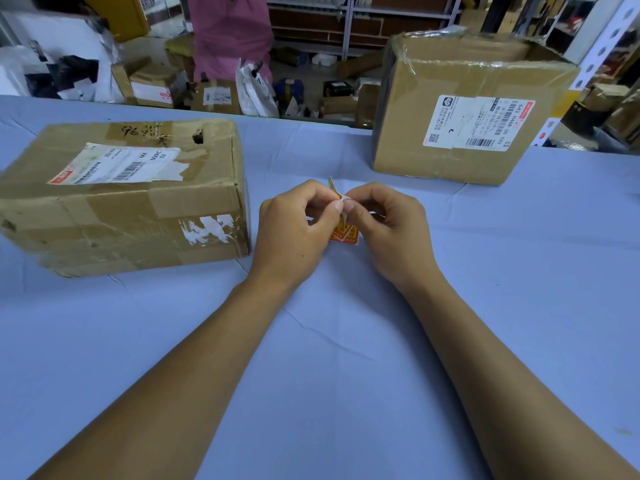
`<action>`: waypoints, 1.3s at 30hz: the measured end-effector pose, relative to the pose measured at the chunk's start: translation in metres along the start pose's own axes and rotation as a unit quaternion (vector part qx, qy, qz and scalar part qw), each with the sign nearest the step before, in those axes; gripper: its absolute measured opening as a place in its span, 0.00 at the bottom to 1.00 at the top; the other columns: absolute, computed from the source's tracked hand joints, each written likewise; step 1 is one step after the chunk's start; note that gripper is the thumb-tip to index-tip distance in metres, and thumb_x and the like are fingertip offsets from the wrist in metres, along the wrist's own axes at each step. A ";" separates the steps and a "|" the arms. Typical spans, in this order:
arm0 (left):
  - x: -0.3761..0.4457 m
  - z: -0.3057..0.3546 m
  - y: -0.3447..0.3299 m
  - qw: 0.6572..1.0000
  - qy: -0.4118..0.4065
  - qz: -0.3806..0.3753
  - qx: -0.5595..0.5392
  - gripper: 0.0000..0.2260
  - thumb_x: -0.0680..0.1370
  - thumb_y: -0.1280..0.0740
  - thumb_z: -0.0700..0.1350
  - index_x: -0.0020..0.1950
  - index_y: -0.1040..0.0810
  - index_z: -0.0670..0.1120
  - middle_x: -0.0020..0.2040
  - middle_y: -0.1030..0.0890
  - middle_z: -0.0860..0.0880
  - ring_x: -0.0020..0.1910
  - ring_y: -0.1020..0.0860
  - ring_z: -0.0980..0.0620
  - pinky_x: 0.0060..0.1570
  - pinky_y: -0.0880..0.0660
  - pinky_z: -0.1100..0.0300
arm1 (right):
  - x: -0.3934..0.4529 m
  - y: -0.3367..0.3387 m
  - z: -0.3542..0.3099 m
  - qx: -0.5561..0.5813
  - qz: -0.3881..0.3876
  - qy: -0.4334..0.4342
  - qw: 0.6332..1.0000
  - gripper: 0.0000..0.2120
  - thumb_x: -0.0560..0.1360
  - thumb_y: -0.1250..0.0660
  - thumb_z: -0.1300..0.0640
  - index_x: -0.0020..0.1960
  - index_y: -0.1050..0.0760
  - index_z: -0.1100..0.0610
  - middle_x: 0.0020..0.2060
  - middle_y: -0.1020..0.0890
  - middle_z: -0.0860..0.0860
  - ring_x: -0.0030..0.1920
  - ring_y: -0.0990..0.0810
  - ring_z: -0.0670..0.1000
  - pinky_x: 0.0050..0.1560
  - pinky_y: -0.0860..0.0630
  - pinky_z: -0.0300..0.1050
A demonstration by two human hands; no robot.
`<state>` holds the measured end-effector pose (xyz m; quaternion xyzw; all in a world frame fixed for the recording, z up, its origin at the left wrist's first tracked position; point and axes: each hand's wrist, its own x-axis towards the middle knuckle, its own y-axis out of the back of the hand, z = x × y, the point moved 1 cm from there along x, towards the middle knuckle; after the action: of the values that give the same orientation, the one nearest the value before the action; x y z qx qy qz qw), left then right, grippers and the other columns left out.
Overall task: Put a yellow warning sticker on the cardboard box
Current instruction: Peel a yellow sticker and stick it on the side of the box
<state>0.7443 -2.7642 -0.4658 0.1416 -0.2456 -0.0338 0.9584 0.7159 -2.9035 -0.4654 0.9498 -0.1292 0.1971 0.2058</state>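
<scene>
A small yellow warning sticker (343, 233) with red print is pinched between my two hands above the middle of the table. My left hand (294, 230) and my right hand (388, 226) meet at its upper edge, fingertips together, where a white corner curls up. Most of the sticker is hidden by my fingers. A worn cardboard box (131, 199) with a shipping label lies at the left, close to my left hand. A taller cardboard box (464, 109), taped and labelled, stands at the back right.
The table carries a light blue cloth (329, 358). Behind its far edge lie several parcels and bags on the floor, a person in pink (232, 32) stands there, and metal shelving (349, 26) runs along the back.
</scene>
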 end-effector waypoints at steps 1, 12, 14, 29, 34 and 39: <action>0.000 0.000 0.000 1.000 -0.002 0.002 -0.002 0.02 0.75 0.31 0.43 0.43 0.20 0.48 0.36 0.17 0.55 0.37 0.17 0.54 0.42 0.18 0.50 | 0.000 -0.001 0.000 -0.005 -0.001 0.002 1.000 0.05 0.78 0.32 0.62 0.44 0.19 0.57 0.36 0.17 0.42 0.36 0.20 0.38 0.41 0.25 0.34; -0.001 0.000 0.000 1.000 -0.016 0.023 0.008 0.06 0.74 0.31 0.41 0.45 0.26 0.50 0.36 0.18 0.51 0.37 0.19 0.52 0.37 0.25 0.63 | -0.003 -0.002 -0.004 -0.023 0.004 -0.003 1.000 0.05 0.77 0.32 0.59 0.43 0.20 0.56 0.34 0.17 0.46 0.39 0.18 0.54 0.42 0.20 0.53; -0.001 -0.001 0.001 0.999 -0.019 0.031 0.009 0.05 0.73 0.32 0.40 0.44 0.26 0.49 0.36 0.18 0.49 0.36 0.20 0.51 0.36 0.26 0.65 | -0.003 -0.001 -0.004 -0.022 0.014 -0.012 1.000 0.06 0.77 0.33 0.60 0.42 0.21 0.56 0.33 0.18 0.47 0.37 0.18 0.55 0.41 0.21 0.55; -0.004 0.000 0.009 0.998 -0.016 0.057 0.024 0.03 0.71 0.34 0.41 0.41 0.26 0.49 0.32 0.23 0.56 0.33 0.23 0.56 0.34 0.28 0.68 | -0.004 0.004 -0.005 -0.024 0.064 -0.053 0.996 0.11 0.77 0.34 0.61 0.39 0.24 0.49 0.33 0.17 0.53 0.36 0.17 0.57 0.42 0.19 0.56; -0.003 -0.002 0.009 0.998 -0.009 0.063 0.029 0.03 0.71 0.34 0.41 0.40 0.26 0.49 0.32 0.22 0.56 0.32 0.24 0.58 0.35 0.27 0.67 | -0.002 0.009 -0.001 -0.057 0.085 -0.065 0.993 0.06 0.77 0.34 0.60 0.41 0.22 0.54 0.33 0.16 0.52 0.37 0.17 0.54 0.42 0.19 0.49; -0.002 -0.002 0.009 0.997 -0.008 0.063 0.036 0.06 0.71 0.34 0.42 0.38 0.28 0.53 0.32 0.22 0.56 0.33 0.22 0.53 0.35 0.26 0.62 | 0.002 0.015 0.005 -0.084 0.117 -0.080 0.986 0.06 0.77 0.33 0.58 0.41 0.22 0.54 0.33 0.17 0.48 0.38 0.16 0.54 0.44 0.20 0.49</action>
<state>0.7434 -2.7551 -0.4660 0.1596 -0.2624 0.0343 0.9510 0.7138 -2.9192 -0.4635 0.9202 -0.2716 0.1314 0.2495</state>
